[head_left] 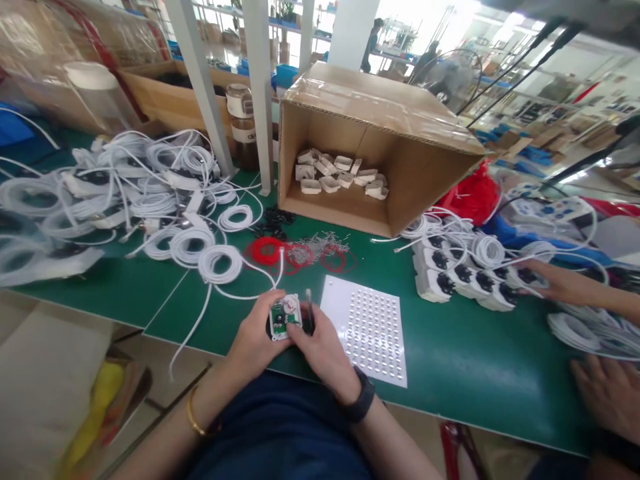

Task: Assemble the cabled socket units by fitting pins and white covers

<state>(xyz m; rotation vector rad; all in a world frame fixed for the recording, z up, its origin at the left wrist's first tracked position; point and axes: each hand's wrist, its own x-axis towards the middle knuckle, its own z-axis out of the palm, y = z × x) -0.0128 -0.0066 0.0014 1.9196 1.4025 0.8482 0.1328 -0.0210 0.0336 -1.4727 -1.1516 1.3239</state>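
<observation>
My left hand (253, 333) grips a small white housing with a green circuit board (278, 329) in it, just over the table's front edge. A round pale part sits at the board's top corner. My right hand (325, 347) is closed beside it, with its thumb on the board. From between the right fingers a slim dark tool (309, 308) points upward; its kind is unclear. Close to the right hand lies a white sheet with rows of small round silvery dots (376, 333). A white coiled cable (220, 265) lies beyond the left hand.
An open cardboard box (340, 212) holds several white plastic shells (329, 184). Before it lie red wire (265, 250) and small metal pins (320, 247). Many coiled cables crowd the left; white cabled units (435, 267) stand right, near another person's hands (560, 283).
</observation>
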